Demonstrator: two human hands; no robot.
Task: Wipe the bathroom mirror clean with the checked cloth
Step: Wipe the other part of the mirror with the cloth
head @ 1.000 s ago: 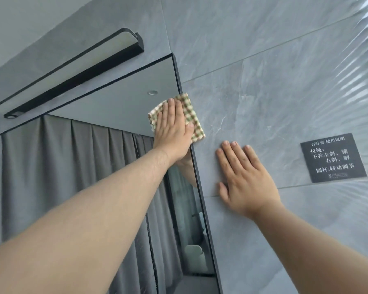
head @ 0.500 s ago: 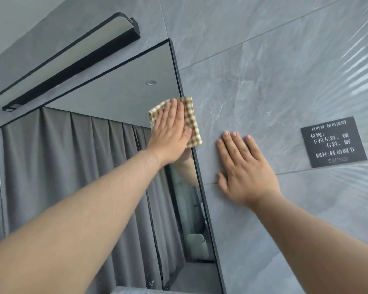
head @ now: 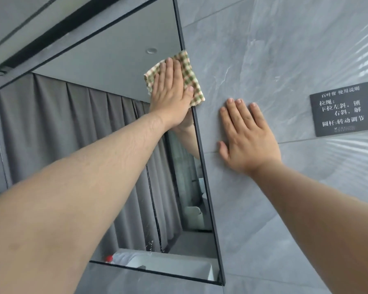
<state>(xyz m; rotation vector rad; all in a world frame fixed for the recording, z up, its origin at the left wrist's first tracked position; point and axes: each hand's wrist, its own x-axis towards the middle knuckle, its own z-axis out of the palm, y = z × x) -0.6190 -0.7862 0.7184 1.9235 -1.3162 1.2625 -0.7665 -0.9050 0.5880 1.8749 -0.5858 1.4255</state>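
The black-framed mirror [head: 106, 66] hangs on a grey tiled wall and reflects grey curtains. A green-and-cream checked cloth [head: 189, 75] lies flat against the glass near the mirror's upper right edge, its right side overlapping the frame. My left hand [head: 170, 94] presses the cloth to the glass with straight fingers and covers most of it. To the right of the frame, my right hand [head: 245, 136] rests flat on the wall tile, fingers spread and empty.
A black light bar [head: 51, 37] runs above the mirror. A black sign [head: 344, 109] with white lettering is fixed to the wall at the right. The mirror's lower edge [head: 157, 272] reflects a white basin and a red-capped bottle.
My left hand has slid the cloth down the mirror's right edge. The view has tilted down, showing the mirror's bottom edge. My right hand stays flat on the same tile.
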